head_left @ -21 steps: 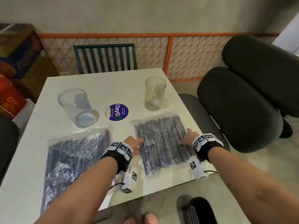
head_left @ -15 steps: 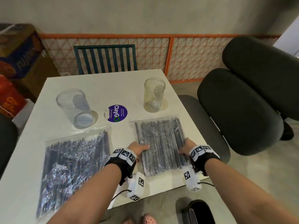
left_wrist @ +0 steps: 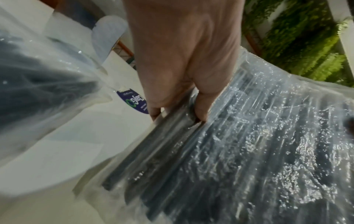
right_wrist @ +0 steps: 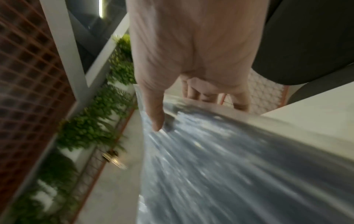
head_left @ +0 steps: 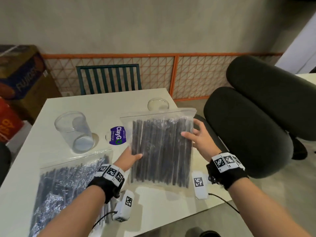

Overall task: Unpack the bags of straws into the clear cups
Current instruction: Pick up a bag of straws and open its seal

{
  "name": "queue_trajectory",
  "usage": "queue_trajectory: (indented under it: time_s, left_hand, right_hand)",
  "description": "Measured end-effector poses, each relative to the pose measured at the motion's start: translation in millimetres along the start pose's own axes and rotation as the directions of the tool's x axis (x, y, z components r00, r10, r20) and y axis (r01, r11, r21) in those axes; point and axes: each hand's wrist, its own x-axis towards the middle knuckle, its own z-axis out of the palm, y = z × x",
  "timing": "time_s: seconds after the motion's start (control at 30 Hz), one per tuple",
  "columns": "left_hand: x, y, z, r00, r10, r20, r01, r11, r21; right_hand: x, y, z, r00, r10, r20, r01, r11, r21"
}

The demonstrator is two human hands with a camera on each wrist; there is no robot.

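A clear plastic bag of dark straws [head_left: 161, 149] is lifted off the table and tilted up, its open end away from me. My left hand [head_left: 131, 157] pinches its left edge, thumb on top and fingers beneath; the left wrist view shows the same bag of straws [left_wrist: 249, 151] in the same left hand [left_wrist: 178, 112]. My right hand [head_left: 196, 136] holds the right edge, thumb on the front and fingers spread behind. A second bag of straws [head_left: 68, 185] lies flat at the left. One clear cup [head_left: 75, 132] stands at left; another clear cup [head_left: 158, 104] is partly hidden behind the raised bag.
A purple ClayGo sticker [head_left: 118, 137] lies on the white table [head_left: 102, 106] between the cups. Black cushioned chairs [head_left: 256, 127] stand close at the right, a green slatted chair [head_left: 109, 78] behind the table, cardboard boxes [head_left: 18, 79] at the left.
Both hands gripped the right bag at its sides and raised it off the table, tilting it upright. The left bag and both cups stayed put.
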Motion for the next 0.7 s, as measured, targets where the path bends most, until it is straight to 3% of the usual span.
queue_trajectory:
  time_s: [0.07, 0.13, 0.2, 0.23, 0.3, 0.33, 0.37, 0.43, 0.5, 0.53, 0.6, 0.7]
  left_hand:
    - [-7.2, 13.0, 0.6, 0.998, 0.013, -0.068, -0.015, 0.999, -0.04]
    - [-13.2, 28.3, -0.6, 0.975, -0.003, -0.224, -0.029, 0.99, -0.137]
    - [-25.7, 54.4, -1.9, 0.881, -0.021, -0.473, -0.045, 0.991, -0.127]
    - [-34.4, 68.9, -0.1, 0.83, 0.042, -0.556, -0.081, 0.996, -0.046]
    - [-53.5, 98.5, 8.8, 0.738, 0.304, -0.603, -0.202, 0.951, 0.233]
    - [-63.5, 113.7, 14.7, 0.705, 0.445, -0.552, -0.273, 0.889, 0.368]
    - [-70.2, 126.8, 20.9, 0.702, 0.531, -0.475, -0.351, 0.838, 0.419]
    - [-78.2, 149.0, 32.4, 0.798, 0.533, -0.282, -0.482, 0.845, 0.233]
    - [-77.9, 166.4, 40.6, 0.944, 0.314, -0.1, -0.326, 0.933, -0.154]
    - [-76.7, 173.2, 42.1, 0.98, 0.196, -0.038, -0.199, 0.933, -0.3]
    - [-72.2, 176.9, 43.3, 0.995, 0.084, 0.061, -0.045, 0.878, -0.477]
    - [-70.5, 172.5, 44.1, 0.985, 0.115, 0.126, -0.024, 0.826, -0.564]
  right_hand:
    - [3.5, -19.8, 4.5, 0.995, -0.1, -0.028, 0.099, 0.994, -0.039]
    - [3.9, -30.3, 8.4, 0.988, -0.156, -0.013, 0.154, 0.983, -0.098]
    - [2.9, -35.7, 11.5, 0.983, -0.184, 0.011, 0.184, 0.973, -0.142]
    - [1.9, -36.9, 12.9, 0.98, -0.197, 0.025, 0.198, 0.966, -0.166]
    - [0.5, -38.2, 14.2, 0.976, -0.213, 0.041, 0.217, 0.957, -0.195]
    - [-0.4, -38.3, 14.8, 0.974, -0.221, 0.046, 0.226, 0.953, -0.202]
    - [-2.6, -39.5, 15.8, 0.971, -0.234, 0.056, 0.24, 0.948, -0.209]
    - [-5.4, -41.5, 17.8, 0.957, -0.278, 0.083, 0.29, 0.929, -0.23]
    - [-9.9, -44.2, 21.4, 0.933, -0.331, 0.141, 0.357, 0.902, -0.245]
    - [-11.2, -44.2, 22.8, 0.923, -0.349, 0.164, 0.381, 0.887, -0.259]
    - [-12.3, -43.2, 22.9, 0.914, -0.368, 0.174, 0.405, 0.86, -0.311]
    - [-15.5, -43.6, 19.8, 0.911, -0.375, 0.169, 0.412, 0.834, -0.367]
